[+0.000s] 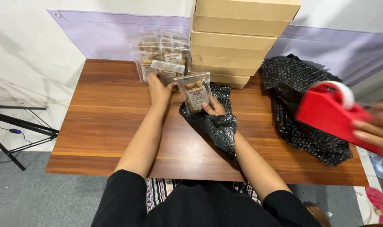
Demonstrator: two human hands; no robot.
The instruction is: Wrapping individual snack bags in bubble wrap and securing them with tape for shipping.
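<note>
Clear snack pouch [195,93], labelled, upright in our right hand [213,107], grip closed on its lower edge, above a black bubble-wrap sheet [216,126] on the wooden desk [107,122]. Our left hand [158,90] has its grip closed on a second pouch [168,70] among the pouch stack [158,48] behind. Kraft boxes [233,42] stand stacked beside it. Another person's hand [378,126] holds a red tape dispenser [330,113] at right.

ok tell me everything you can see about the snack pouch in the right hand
The snack pouch is a clear plastic packet with a pale label on its front and brownish pieces inside. It stands nearly upright, tilted slightly, over a black bubble wrap sheet on the wooden table. The right hand grips its lower right edge.
</note>
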